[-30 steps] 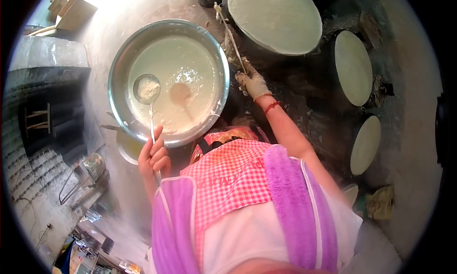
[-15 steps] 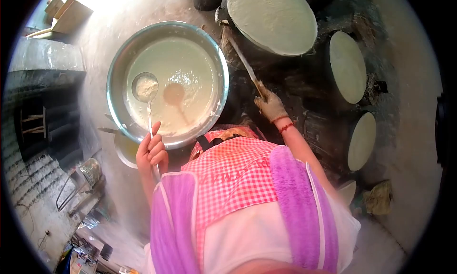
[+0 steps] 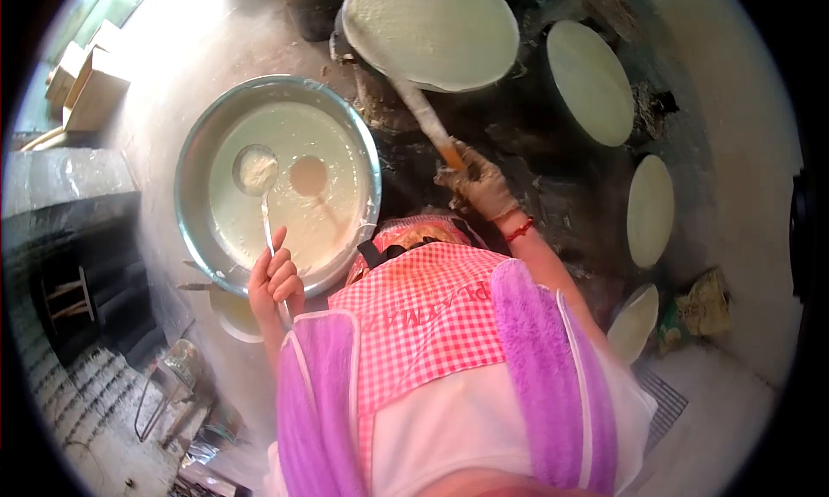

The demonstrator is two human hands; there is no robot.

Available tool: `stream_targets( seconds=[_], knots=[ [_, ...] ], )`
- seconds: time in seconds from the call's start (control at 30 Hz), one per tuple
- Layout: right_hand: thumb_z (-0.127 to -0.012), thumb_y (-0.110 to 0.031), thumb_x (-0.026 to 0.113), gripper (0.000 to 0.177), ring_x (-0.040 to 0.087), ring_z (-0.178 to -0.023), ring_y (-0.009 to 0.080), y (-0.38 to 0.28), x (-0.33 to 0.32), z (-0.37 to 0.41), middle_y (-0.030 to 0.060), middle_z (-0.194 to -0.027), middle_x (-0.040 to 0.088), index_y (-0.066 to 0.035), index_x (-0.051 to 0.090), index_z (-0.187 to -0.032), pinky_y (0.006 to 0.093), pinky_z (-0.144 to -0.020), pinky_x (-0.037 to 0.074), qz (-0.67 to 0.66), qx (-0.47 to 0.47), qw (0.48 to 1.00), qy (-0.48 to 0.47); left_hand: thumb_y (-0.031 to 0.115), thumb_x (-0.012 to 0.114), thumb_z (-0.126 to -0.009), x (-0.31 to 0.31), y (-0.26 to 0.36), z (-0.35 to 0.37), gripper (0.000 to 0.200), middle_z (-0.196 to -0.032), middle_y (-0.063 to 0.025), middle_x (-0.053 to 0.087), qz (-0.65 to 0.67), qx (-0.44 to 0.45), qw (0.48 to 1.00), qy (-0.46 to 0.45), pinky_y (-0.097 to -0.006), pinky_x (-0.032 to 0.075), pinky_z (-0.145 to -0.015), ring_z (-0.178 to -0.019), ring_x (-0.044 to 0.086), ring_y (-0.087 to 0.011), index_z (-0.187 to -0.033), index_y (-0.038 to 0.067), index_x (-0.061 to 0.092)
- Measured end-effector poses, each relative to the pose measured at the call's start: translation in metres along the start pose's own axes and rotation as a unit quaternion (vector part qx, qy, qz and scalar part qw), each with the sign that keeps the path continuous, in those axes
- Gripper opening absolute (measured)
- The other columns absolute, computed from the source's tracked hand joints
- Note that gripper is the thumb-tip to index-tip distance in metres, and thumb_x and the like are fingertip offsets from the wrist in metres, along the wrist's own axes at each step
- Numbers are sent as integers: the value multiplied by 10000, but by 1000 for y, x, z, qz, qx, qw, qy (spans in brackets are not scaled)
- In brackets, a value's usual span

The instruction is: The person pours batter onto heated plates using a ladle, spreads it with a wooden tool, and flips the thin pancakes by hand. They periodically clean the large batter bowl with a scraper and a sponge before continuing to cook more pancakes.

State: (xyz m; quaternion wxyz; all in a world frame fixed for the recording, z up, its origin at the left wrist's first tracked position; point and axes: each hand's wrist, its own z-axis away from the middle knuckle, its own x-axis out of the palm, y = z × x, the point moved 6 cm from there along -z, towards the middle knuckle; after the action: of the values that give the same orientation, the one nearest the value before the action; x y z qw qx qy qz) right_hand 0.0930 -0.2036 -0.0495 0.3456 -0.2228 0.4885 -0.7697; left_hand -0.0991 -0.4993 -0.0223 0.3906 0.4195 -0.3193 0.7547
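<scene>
My left hand [image 3: 276, 279] is closed round the long handle of a metal ladle [image 3: 266, 210], whose bowl holds pale, thick batter. That bowl hangs over a wide metal basin [image 3: 373, 164] of creamy liquid batter [image 3: 337, 212], and a round shadow falls on the surface. My right hand [image 3: 485, 189], its fingers coated or covered in something brownish, is wrapped round the orange-brown grip of a long flat spatula [image 3: 421, 113]. The spatula's far end reaches the near edge of a large round pan [image 3: 440, 31] spread with a pale layer.
On the right stand more round pale-topped pans [image 3: 591, 82], [image 3: 650, 210], with another pale round [image 3: 635, 324] lower down. A bowl [image 3: 235, 311] sits under the basin's near left side. Cardboard boxes [image 3: 95, 91] are at the far left, and a sack [image 3: 704, 305] lies at the right.
The view has turned, so basin and pans sit further left. My right hand has brought the spatula up to the large pan's edge. The ladle stays over the basin.
</scene>
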Motion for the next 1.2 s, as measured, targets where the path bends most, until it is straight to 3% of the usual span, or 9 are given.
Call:
stream_targets(
  seconds=[0.07, 0.13, 0.27, 0.43, 0.63, 0.77, 0.8, 0.87, 1.2],
  knots=[
    [-818, -113, 700, 536, 633, -668, 85, -8, -34, 8, 68, -927, 685, -85, 496, -1313, 207, -456, 484, -33, 34, 994, 100, 151, 264, -1036, -2, -5, -10, 415, -676, 6, 297, 11, -12, 1000, 1, -212, 322, -394, -481, 293, -69, -1368, -98, 278],
    [-828, -146, 693, 457, 583, -600, 65, -12, -75, 11, 43, -903, 680, -96, 537, -1255, 200, -425, 437, -28, 5, 992, 125, 147, 295, -1026, 0, -11, -22, 394, -689, 13, 300, 12, -17, 1000, 4, -213, 332, -413, -487, 297, -64, -1340, -88, 332],
    [-857, -134, 661, 310, 538, -586, 67, -31, -95, 1, -16, -806, 613, -103, 571, -1152, 207, -438, 394, -72, -7, 991, 114, 165, 407, -1001, -6, -23, -39, 339, -667, 38, 312, -77, -41, 996, -18, -200, 299, -391, -497, 294, -37, -1274, -34, 437],
    [-847, -83, 655, 252, 556, -608, 67, -18, -60, -33, 0, -810, 631, -120, 594, -1089, 215, -422, 406, -46, -4, 999, 16, 184, 414, -1001, 6, -55, -60, 313, -632, 49, 314, 80, -32, 996, 11, -200, 295, -394, -489, 315, -45, -1230, -27, 449],
    [-817, -65, 701, 364, 614, -835, 112, -20, 11, -49, 42, -972, 643, -29, 593, -1163, 246, -746, 511, 23, 30, 998, -58, 187, 333, -1028, 2, -57, -68, 306, -606, 36, 376, 198, -13, 980, 29, -208, 359, -414, -455, 362, -57, -1182, -48, 454],
    [-835, -78, 686, 365, 617, -887, 123, 3, 22, -52, 69, -1027, 648, -16, 582, -1180, 256, -763, 510, 112, -25, 990, -82, 145, 355, -1019, -24, -50, -72, 187, -559, 33, 392, 232, 10, 972, 28, -202, 371, -412, -429, 374, -59, -973, 10, 476],
    [-838, -86, 686, 362, 614, -863, 114, 10, 23, -48, 62, -997, 645, -11, 580, -1176, 247, -743, 505, 44, 13, 995, -85, 145, 355, -1019, -27, -43, -75, 187, -559, 33, 392, 239, 18, 971, 15, -202, 371, -412, -429, 374, -59, -973, 10, 476],
    [-834, -77, 685, 358, 610, -840, 111, 4, 28, -40, 51, -970, 635, -9, 580, -1169, 238, -723, 500, 79, 20, 993, -83, 110, 413, -995, -33, -46, -71, 251, -571, 47, 392, 251, -10, 967, 46, -188, 372, -457, -466, 382, -48, -748, 77, 442],
    [-853, 5, 625, 340, 596, -790, 97, 3, 46, -5, 28, -923, 615, -28, 572, -1187, 222, -690, 494, 85, 17, 995, -48, 47, 502, -896, -89, -35, -107, 174, -624, 11, 476, 149, 82, 977, 125, -200, 444, -512, -524, 469, -68, -737, 84, 443]
  ],
)
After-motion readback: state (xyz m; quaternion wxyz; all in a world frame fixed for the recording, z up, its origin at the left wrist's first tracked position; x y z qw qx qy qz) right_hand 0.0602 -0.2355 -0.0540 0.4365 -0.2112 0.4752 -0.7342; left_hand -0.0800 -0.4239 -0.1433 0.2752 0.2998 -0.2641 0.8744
